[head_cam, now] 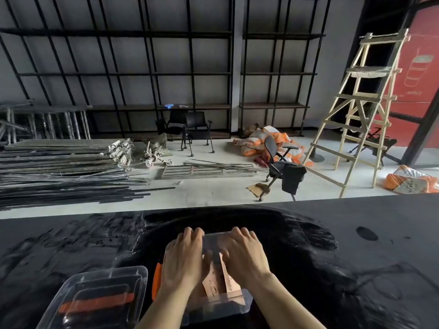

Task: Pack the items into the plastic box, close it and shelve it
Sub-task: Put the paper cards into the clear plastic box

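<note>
A clear plastic box (240, 305) with an orange side latch (156, 279) sits on the black table (356, 269) in front of me. Inside it lie brown paper packets (219, 281). My left hand (185, 260) and my right hand (244, 254) both rest palm down inside the box, fingers spread over the packets and reaching to the far rim. Neither hand grips anything. The box's clear lid (99, 298), with an orange handle (97, 302), lies on the table to the left of the box.
Beyond the table's far edge stand an office chair (282, 167), a wooden ladder (361, 110) at right, stacked metal bars (64, 172) on the floor at left, and black shelving (166, 67) along the back wall.
</note>
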`<state>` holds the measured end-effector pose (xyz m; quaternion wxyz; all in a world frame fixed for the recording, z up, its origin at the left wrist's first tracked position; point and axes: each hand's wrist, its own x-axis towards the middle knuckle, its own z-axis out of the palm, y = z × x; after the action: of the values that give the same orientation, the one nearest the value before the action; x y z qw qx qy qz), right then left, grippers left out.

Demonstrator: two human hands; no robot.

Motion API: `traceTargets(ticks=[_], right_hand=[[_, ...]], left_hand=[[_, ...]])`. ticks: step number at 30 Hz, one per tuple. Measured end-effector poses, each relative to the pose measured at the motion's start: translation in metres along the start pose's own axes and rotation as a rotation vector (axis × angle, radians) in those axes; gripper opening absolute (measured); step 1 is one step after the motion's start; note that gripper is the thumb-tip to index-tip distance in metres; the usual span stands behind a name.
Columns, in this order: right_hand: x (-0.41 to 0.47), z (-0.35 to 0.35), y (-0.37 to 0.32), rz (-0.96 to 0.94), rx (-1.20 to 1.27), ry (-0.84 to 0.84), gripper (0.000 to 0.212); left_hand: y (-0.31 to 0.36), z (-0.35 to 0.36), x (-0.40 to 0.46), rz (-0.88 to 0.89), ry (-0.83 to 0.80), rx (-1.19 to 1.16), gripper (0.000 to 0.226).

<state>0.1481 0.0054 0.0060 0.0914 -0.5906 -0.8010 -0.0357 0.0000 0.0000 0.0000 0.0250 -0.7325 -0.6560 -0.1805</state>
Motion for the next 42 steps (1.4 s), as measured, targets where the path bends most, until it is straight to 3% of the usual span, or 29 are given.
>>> traceTargets(ticks=[3, 7, 14, 19, 22, 25, 28, 31, 33, 36, 40, 42], right_hand=[[0.0, 0.007, -0.003, 0.001, 0.055, -0.053, 0.035], [0.003, 0.01, -0.009, 0.072, 0.118, -0.285, 0.041], [0.014, 0.016, -0.019, 0.398, 0.334, -0.667, 0.085], [0.021, -0.002, -0.016, 0.355, 0.305, -0.842, 0.074], [0.02, 0.002, -0.017, 0.469, 0.433, -0.769, 0.071], [0.027, 0.0, -0.022, 0.551, 0.493, -0.741, 0.085], [0.032, -0.005, -0.025, 0.608, 0.566, -0.599, 0.091], [0.03, -0.012, -0.027, 0.607, 0.718, -0.564, 0.093], [0.027, -0.01, -0.025, 0.594, 0.79, -0.507, 0.075], [0.021, 0.003, -0.021, 0.524, 0.893, -0.361, 0.01], [0.016, 0.009, -0.024, 0.485, 1.089, -0.195, 0.014], [0.015, 0.006, -0.029, 0.538, 1.142, -0.105, 0.019]], left_hand=[[-0.002, 0.007, 0.001, -0.043, -0.026, 0.056, 0.03], [-0.005, 0.017, -0.002, -0.115, -0.203, 0.272, 0.047], [-0.001, 0.022, -0.009, -0.096, -0.336, 0.382, 0.042], [0.005, 0.021, -0.006, -0.177, -0.395, 0.276, 0.048], [0.005, 0.016, -0.006, -0.241, -0.305, 0.172, 0.044], [0.003, 0.009, -0.002, -0.221, -0.183, 0.07, 0.034], [-0.003, 0.0, 0.001, -0.274, -0.062, -0.228, 0.017], [-0.013, -0.003, 0.007, -0.426, -0.021, -0.476, 0.016], [-0.019, -0.002, 0.012, -0.512, -0.009, -0.609, 0.019], [-0.025, -0.002, 0.014, -0.587, 0.03, -0.719, 0.021], [-0.026, 0.0, 0.014, -0.544, 0.007, -0.843, 0.011], [-0.02, -0.001, 0.014, -0.487, -0.021, -0.979, 0.019]])
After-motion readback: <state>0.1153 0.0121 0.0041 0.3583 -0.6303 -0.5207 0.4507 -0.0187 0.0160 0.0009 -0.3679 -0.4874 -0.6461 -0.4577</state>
